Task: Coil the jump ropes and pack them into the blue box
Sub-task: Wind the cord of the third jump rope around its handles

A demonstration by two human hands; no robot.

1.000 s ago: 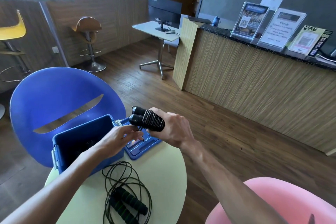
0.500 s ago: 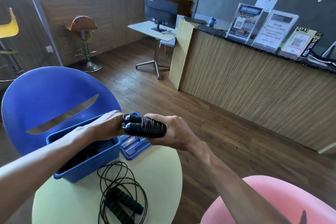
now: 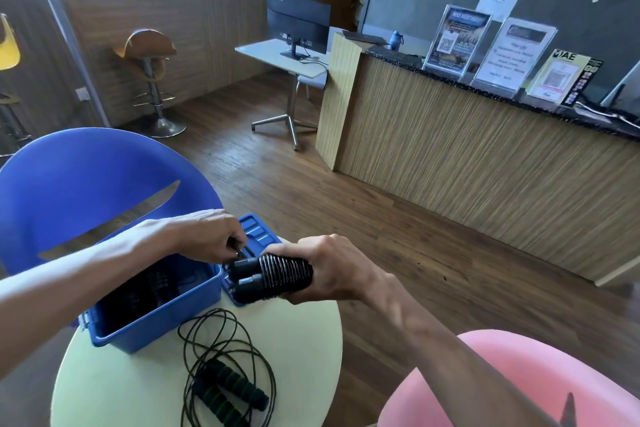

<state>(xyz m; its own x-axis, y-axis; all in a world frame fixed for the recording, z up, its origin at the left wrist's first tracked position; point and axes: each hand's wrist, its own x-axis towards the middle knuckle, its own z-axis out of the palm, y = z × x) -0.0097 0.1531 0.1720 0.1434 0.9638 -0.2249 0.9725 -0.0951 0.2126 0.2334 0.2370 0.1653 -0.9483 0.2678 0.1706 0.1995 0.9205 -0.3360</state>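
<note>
From the head camera, your right hand [image 3: 322, 267] is wrapped firmly around a wound jump rope [image 3: 273, 276] — two black handles side by side with the cord coiled tightly round them. The handle ends stick out to the left of your fist, above the round pale table [image 3: 304, 350] and just over the near end of the blue lid [image 3: 258, 236], which lies flat on the table to the right of the blue box [image 3: 152, 322].

Your left hand [image 3: 211, 236] reaches in from the left, fingers drawn together in a pinch right at the handle ends; it seems to nip the loose tip of the cord (too small and dark to be sure what exactly it has). The two hands sit close together, left slightly higher and farther from you than the right.

The blue box stands open on the table's left side, directly under your left forearm. Inside it lies at least one dark bundled rope [image 3: 149, 288], though shadow hides the detail.

Nearer to you on the table a second jump rope [image 3: 225, 388] lies loose — thin black cord in untidy loops around two black handles with green bands, the handles lying side by side. It is just in front of the box and touched by neither hand.

A blue chair [image 3: 86, 184] stands behind the table, a pink chair [image 3: 502, 385] at lower right.
</note>
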